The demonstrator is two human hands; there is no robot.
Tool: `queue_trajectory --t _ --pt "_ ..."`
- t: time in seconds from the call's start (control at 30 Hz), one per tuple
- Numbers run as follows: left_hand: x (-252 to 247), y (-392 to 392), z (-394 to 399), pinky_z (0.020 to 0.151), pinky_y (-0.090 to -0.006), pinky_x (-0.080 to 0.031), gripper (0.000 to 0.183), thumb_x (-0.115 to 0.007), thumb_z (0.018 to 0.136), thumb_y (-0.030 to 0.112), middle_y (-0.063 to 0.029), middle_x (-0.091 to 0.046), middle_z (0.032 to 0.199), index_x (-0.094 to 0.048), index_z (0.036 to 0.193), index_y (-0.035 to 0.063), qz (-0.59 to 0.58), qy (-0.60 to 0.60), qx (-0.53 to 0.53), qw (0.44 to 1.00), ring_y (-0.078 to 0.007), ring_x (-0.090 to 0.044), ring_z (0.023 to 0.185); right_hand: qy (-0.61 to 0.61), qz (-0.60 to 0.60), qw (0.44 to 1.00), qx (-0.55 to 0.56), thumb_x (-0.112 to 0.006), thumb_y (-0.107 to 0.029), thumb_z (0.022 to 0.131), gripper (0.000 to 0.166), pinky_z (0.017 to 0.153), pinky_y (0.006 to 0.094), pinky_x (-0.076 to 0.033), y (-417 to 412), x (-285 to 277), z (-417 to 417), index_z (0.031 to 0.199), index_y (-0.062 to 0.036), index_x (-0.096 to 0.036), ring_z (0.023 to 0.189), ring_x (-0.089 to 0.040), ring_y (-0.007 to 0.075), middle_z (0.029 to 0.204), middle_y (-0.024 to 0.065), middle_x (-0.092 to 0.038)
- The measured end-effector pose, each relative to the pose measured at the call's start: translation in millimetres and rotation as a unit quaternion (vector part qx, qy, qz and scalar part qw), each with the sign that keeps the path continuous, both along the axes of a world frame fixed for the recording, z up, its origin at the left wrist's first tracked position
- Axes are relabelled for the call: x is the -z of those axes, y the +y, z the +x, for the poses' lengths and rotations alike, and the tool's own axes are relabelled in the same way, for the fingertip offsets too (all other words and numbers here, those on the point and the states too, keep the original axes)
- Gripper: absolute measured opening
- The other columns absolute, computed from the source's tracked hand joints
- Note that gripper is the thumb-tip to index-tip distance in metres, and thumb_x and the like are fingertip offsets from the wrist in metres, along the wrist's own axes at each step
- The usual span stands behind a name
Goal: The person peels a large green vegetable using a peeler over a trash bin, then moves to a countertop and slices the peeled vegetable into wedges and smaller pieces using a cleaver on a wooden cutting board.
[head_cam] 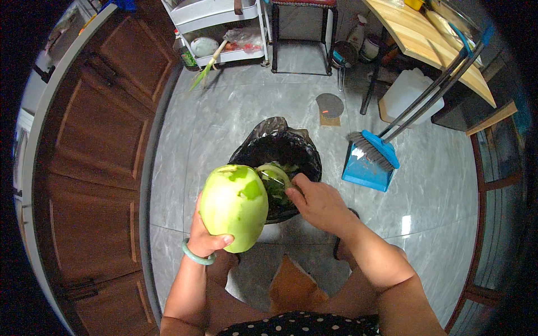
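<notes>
A large pale-green melon or gourd (233,210), mostly peeled with patches of darker green skin near its far end, rests in my left hand (206,233), whose thumb lies across its near end. To its right, my right hand (315,201) grips a peeler (274,176) by the handle end. The peeler's tip is at the right side of the gourd's far end. Below both lies a bin lined with a black plastic bag (309,153), with green peelings (275,189) inside. A pale-green bangle (198,253) is around my left wrist.
Brown cabinets (98,130) line the left. Ahead stand a white trolley (216,21) with a spring onion hanging out and a stool (303,40). On the right are a blue dustpan (365,178) with a broom (374,149), a plastic jug (410,94) and a wooden table (437,46).
</notes>
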State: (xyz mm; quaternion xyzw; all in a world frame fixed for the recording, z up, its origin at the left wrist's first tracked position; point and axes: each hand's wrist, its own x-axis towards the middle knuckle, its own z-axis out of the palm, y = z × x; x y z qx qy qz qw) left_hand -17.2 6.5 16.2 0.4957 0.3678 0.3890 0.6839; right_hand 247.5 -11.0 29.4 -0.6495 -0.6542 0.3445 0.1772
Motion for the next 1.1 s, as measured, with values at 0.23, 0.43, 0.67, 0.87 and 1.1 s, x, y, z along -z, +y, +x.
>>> queue_trajectory --t 0.23,0.43,0.67,0.87,1.1 --pt "4.5 -1.6 -3.0 0.104 -0.0394 -0.037 0.106 -0.086 0.053 0.023 -0.0127 -0.048 0.130 -0.028 0.139 0.0002 0.075 0.051 -0.019 0.996 -0.0246 -0.048 0.121 -0.073 0.002 0.997 -0.002 -0.049 -0.033 0.095 0.027 0.070 0.0524 -0.046 4.0 7.9 2.9 0.102 -0.0074 -0.051 0.079 -0.061 0.0426 0.082 0.0194 -0.064" --pt "5.3 -4.2 -0.1 0.105 -0.0387 -0.035 0.108 -0.085 0.051 0.019 -0.0129 -0.047 0.131 -0.027 0.140 -0.0003 0.094 0.072 -0.023 0.993 -0.0245 -0.047 0.123 0.054 -0.050 0.997 0.036 -0.050 -0.032 0.095 0.028 0.069 0.0505 -0.047 7.8 10.0 4.1 0.098 -0.0042 -0.054 0.081 -0.061 0.0424 0.084 0.0212 -0.064" --pt "6.4 -3.8 0.6 0.106 -0.0387 -0.035 0.108 -0.085 0.051 0.017 -0.0129 -0.047 0.132 -0.027 0.140 0.0003 0.093 0.065 -0.023 0.993 -0.0242 -0.046 0.124 -0.017 0.007 1.000 0.022 -0.054 -0.032 0.093 0.030 0.070 0.0491 -0.047 5.4 13.5 7.7 0.096 -0.0031 -0.057 0.082 -0.062 0.0419 0.084 0.0213 -0.065" --pt "3.4 -3.5 1.2 0.106 -0.0387 -0.035 0.108 -0.086 0.052 0.016 -0.0123 -0.047 0.132 -0.027 0.140 0.0013 0.091 0.067 -0.025 0.993 -0.0240 -0.046 0.123 -0.015 -0.028 0.999 0.028 -0.052 -0.032 0.094 0.030 0.071 0.0498 -0.047 7.8 19.0 8.3 0.097 -0.0024 -0.057 0.083 -0.062 0.0416 0.085 0.0213 -0.065" --pt "4.5 -3.3 2.2 0.106 -0.0393 -0.036 0.109 -0.086 0.051 0.017 -0.0127 -0.048 0.131 -0.026 0.140 0.0011 0.086 0.065 -0.033 0.994 -0.0246 -0.047 0.123 0.043 0.017 0.998 0.036 -0.049 -0.030 0.096 0.028 0.066 0.0433 -0.048 8.7 21.6 9.8 0.098 -0.0023 -0.055 0.076 -0.060 0.0417 0.079 0.0202 -0.063"
